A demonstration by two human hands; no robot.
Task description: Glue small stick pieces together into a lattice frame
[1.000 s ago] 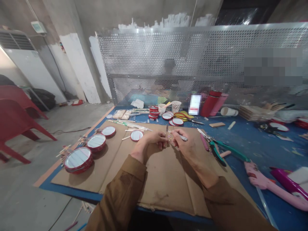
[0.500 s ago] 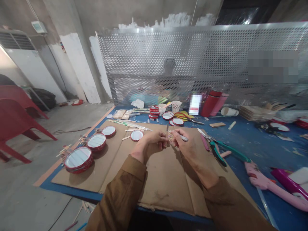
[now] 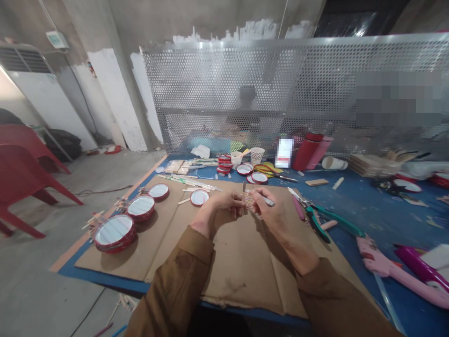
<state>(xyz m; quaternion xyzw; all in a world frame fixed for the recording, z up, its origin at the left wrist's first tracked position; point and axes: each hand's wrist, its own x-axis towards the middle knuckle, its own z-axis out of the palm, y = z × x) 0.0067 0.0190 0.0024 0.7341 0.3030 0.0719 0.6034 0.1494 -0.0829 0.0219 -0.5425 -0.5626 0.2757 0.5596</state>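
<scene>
Over the cardboard sheet [image 3: 238, 262], my left hand [image 3: 229, 202] pinches a thin flat stick [image 3: 244, 187] that stands upright from its fingertips. My right hand [image 3: 264, 203] is closed around a tool with a pale grey handle [image 3: 268, 201], its tip by the stick. Small multicoloured bits [image 3: 249, 199] lie between the two hands; their detail is too small to tell. Left of my left hand, a round red-rimmed lid [image 3: 199, 197] rests on thin sticks. Stacks of red-rimmed discs [image 3: 115, 230] with sticks attached stand at the cardboard's left side.
Pliers with teal handles [image 3: 317, 224] lie right of the cardboard, near a pink glue gun [image 3: 379, 257]. Cups [image 3: 257, 155], scissors [image 3: 270, 171], lids and a red bottle [image 3: 307, 150] line the back, before a perforated metal screen [image 3: 210, 84]. A red chair [image 3: 24, 173] is at left.
</scene>
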